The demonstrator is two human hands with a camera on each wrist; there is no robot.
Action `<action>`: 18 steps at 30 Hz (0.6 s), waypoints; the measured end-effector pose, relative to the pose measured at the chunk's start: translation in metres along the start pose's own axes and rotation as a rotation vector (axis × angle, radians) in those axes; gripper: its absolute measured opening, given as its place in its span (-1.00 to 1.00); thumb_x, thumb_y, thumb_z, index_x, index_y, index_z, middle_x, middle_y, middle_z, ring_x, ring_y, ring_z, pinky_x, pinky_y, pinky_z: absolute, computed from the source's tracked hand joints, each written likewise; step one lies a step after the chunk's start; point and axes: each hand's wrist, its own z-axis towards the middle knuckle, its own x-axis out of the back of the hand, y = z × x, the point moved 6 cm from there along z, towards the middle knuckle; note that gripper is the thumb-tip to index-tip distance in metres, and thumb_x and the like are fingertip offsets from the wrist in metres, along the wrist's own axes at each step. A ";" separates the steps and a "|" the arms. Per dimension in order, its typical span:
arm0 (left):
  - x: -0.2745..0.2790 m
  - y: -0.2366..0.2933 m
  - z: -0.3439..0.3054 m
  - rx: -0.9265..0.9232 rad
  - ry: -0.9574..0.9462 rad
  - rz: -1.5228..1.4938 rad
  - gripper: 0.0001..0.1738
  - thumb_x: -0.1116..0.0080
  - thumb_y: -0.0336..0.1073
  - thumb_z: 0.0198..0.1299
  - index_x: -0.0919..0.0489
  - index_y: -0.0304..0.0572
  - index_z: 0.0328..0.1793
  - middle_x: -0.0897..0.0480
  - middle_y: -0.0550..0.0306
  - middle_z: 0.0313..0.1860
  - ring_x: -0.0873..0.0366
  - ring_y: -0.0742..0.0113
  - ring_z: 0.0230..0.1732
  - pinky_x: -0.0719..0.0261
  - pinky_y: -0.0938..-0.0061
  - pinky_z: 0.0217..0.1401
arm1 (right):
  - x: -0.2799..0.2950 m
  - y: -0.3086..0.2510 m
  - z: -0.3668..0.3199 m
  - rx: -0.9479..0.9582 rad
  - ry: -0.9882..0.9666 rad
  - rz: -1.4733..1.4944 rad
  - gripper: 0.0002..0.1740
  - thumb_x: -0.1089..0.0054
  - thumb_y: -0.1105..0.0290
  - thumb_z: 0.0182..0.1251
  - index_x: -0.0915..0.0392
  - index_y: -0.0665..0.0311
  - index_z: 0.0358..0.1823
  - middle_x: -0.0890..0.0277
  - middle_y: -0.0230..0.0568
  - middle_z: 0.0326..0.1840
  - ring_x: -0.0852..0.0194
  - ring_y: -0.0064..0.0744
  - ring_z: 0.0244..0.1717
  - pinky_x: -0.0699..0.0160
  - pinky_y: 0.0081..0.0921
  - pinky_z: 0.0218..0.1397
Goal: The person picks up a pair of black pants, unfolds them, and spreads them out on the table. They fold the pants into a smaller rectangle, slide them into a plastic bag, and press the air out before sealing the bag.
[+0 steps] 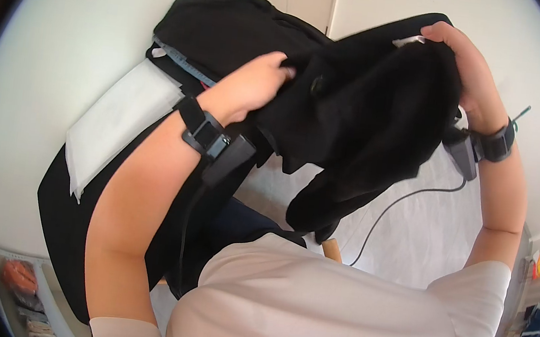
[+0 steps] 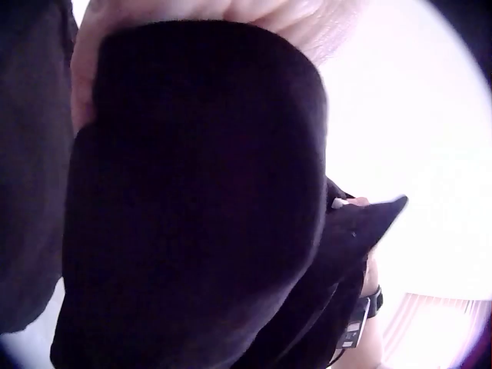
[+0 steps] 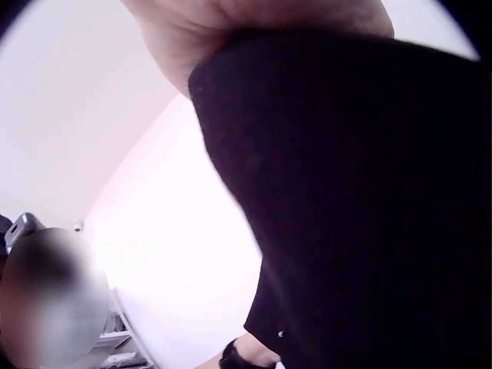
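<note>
A black garment hangs lifted between both hands, its lower folds drooping in front of the person. My left hand grips its left part, fingers curled into the cloth. High on the right, my right hand holds the upper edge, with the thumb beside a small white label. In the left wrist view the dark cloth fills the middle below the palm and hides the fingertips. Dark cloth likewise covers much of the right wrist view, under the right hand.
Another piece of black clothing lies behind the left hand. Beside it are a blue printed strip and white sheets on a black surface. A cable trails from the right wrist camera. A shelf stands lower left.
</note>
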 end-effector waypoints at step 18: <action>0.001 0.088 0.039 -0.201 -0.183 0.429 -0.50 -0.03 -0.45 0.05 -0.49 -0.21 0.21 -0.60 0.11 0.02 -0.52 0.33 0.03 -0.45 0.41 0.14 | 0.110 0.051 0.026 -0.123 -0.005 -0.743 -0.85 0.00 0.38 0.10 -0.44 0.20 -0.59 -0.29 -0.51 -0.50 -0.12 -0.68 -0.52 -0.12 -0.62 -0.47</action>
